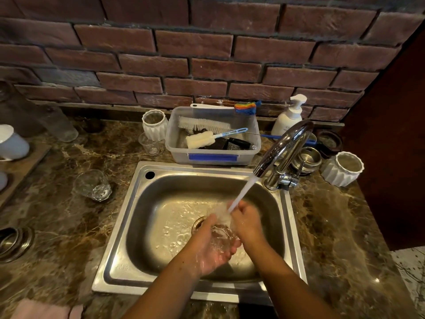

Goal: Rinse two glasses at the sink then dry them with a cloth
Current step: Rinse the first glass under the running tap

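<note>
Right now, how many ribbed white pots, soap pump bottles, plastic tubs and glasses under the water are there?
Ribbed white pots: 2
Soap pump bottles: 1
Plastic tubs: 1
Glasses under the water: 1
Total: 5

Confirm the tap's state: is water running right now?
On. A white stream falls from the faucet spout onto the glass held in the left hand over the sink.
</note>
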